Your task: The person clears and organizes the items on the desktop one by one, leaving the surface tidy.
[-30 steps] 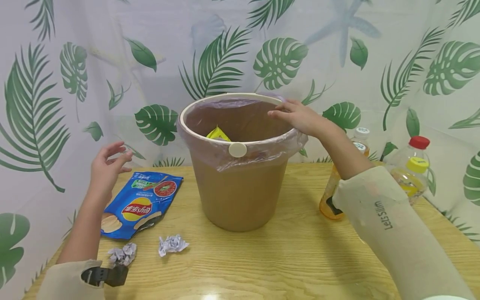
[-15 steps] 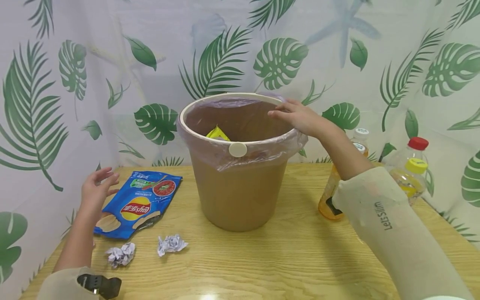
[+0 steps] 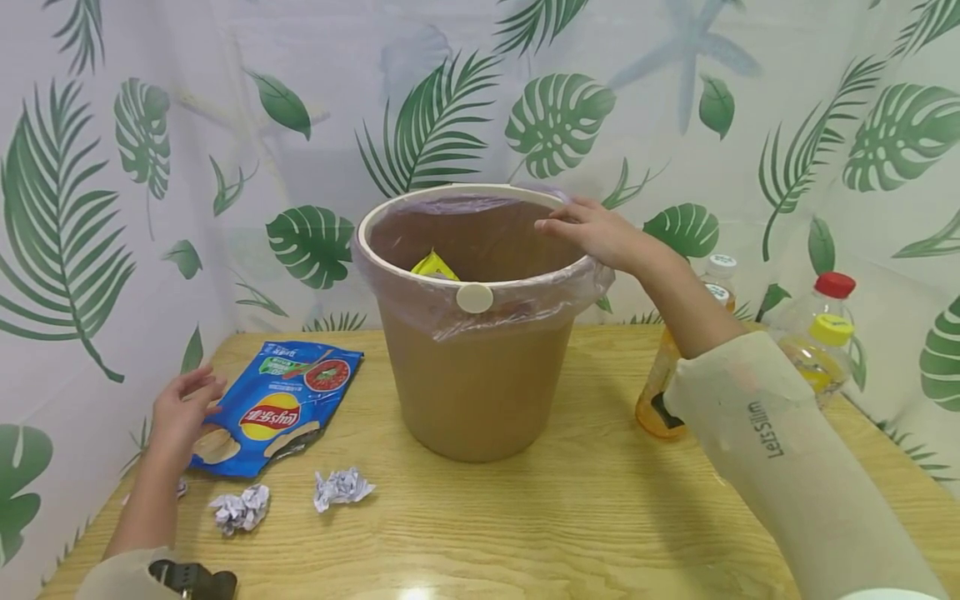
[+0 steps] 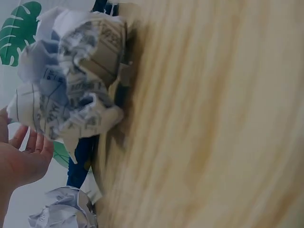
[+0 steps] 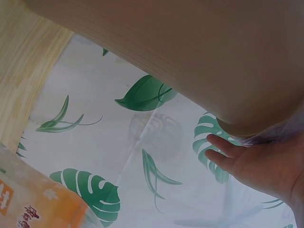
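Note:
My left hand (image 3: 180, 412) hovers at the table's left side with relaxed, slightly bent fingers and nothing in them. It is nearest the blue Lay's chip bag (image 3: 277, 408). Crumpled paper balls (image 3: 240, 509) lie close by; one shows large in the left wrist view as a printed paper ball (image 4: 71, 76). My right hand (image 3: 596, 233) rests on the right rim of a brown trash bin (image 3: 480, 383), lined with a thin plastic bag (image 3: 525, 304). Its visible fingers (image 5: 223, 149) look fairly straight outside the bin in the right wrist view. A yellow wrapper (image 3: 435, 267) shows inside.
Another paper ball (image 3: 341, 489) lies left of the bin's base. On the right, partly behind my right arm, stand an orange-drink bottle (image 3: 658, 400) and red-capped (image 3: 835, 285) and yellow-capped bottles (image 3: 817, 367). A leaf-print sheet (image 3: 315, 50) encloses the wooden table (image 3: 525, 525).
My left hand has moved left and down, from above the chip bag toward the table's left edge. My right hand has stayed on the bin's rim.

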The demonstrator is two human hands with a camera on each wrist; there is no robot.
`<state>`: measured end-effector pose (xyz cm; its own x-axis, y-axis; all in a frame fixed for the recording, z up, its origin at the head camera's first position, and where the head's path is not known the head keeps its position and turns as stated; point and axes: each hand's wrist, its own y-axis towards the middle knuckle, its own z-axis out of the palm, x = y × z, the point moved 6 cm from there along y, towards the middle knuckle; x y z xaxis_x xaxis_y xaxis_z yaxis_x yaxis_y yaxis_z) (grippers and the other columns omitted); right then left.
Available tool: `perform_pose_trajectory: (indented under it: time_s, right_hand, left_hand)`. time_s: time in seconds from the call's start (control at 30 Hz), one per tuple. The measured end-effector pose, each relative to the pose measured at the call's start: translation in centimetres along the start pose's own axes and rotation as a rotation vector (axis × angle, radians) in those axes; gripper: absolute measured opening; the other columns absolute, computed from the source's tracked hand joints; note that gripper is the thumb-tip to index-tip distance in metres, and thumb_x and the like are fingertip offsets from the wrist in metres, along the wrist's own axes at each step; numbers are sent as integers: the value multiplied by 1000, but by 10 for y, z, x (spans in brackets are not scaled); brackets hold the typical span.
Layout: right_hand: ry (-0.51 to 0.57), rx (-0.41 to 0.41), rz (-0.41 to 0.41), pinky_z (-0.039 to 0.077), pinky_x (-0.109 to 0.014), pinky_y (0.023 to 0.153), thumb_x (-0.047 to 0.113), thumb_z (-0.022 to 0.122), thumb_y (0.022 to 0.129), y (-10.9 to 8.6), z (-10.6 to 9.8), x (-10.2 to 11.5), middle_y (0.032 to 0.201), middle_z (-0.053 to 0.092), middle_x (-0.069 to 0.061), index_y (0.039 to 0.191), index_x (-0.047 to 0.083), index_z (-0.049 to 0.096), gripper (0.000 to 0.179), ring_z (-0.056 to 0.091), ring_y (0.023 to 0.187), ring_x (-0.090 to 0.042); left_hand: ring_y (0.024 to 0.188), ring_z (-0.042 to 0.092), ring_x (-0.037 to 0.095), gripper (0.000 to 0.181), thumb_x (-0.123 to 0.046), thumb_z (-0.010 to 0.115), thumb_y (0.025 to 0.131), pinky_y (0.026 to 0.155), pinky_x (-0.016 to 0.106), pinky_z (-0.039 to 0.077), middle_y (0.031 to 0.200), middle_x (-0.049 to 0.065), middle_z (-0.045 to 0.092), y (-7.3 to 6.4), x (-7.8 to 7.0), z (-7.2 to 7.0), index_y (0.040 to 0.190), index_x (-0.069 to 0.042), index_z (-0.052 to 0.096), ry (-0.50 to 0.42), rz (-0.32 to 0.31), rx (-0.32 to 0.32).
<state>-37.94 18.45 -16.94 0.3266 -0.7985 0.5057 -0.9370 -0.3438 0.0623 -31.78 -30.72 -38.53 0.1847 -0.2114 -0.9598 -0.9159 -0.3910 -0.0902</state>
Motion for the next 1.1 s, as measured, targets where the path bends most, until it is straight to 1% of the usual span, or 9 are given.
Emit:
perform_pose_trajectory:
  time_s: [0.07,0.17,0.23,0.3,0.37,0.43,0.77,0.93,1.1]
  right_hand:
    - [3,-2,0,13,-57,103,49,40,94,0,0,0,150,9,-17,133,3,43,61,9,134,-37]
    - [5,-3,1,13,-57,103,49,40,94,-1,-1,1,150,8,-17,133,3,43,60,9,134,-37]
    - [4,-3,1,12,-57,103,48,40,94,-1,-1,0,150,8,-17,134,3,43,60,8,135,-37]
    - [2,-1,4,12,-57,103,48,40,94,-1,-1,0,150,8,-17,134,3,43,60,8,135,-37]
    - [0,1,5,11,-56,103,48,40,94,-1,-1,0,150,7,-16,134,3,43,60,7,135,-37]
    - [1,4,6,11,-56,104,48,40,94,0,-1,0,151,6,-16,134,3,43,60,6,135,-37]
    - [9,7,5,10,-56,104,49,40,94,1,0,-2,151,5,-16,133,4,44,60,5,135,-37]
    - [10,6,4,11,-56,104,49,40,94,1,0,-2,151,6,-16,133,3,44,60,6,135,-36]
    - [14,3,7,10,-56,104,50,40,94,1,0,-2,151,6,-16,134,4,43,61,5,135,-36]
  left_hand:
    - [112,45,34,61,-31,48,95,81,31,49,135,18,34,-1,1,0,144,-2,25,21,20,5]
    - [119,39,36,58,-28,47,96,82,29,48,138,20,33,0,5,-1,143,-1,26,71,45,12]
    - [124,34,37,57,-26,47,96,88,35,45,140,22,31,2,8,-1,143,0,27,118,54,15]
    - [128,28,38,59,-27,48,95,94,43,39,142,24,29,5,13,-1,143,-1,27,173,43,20]
    - [130,23,41,60,-28,50,95,97,50,33,142,26,26,6,17,-2,143,0,26,223,32,27]
    - [130,21,43,62,-29,50,95,97,53,31,142,28,23,7,21,-2,143,1,24,262,20,39]
    - [124,28,48,62,-24,53,94,95,54,33,139,31,25,7,29,0,140,8,25,415,2,68]
    - [122,29,49,63,-18,58,91,96,55,30,135,35,29,8,30,1,136,13,26,480,31,107]
    - [118,33,50,60,-10,60,87,96,55,29,129,37,34,6,28,3,132,16,30,507,51,98]
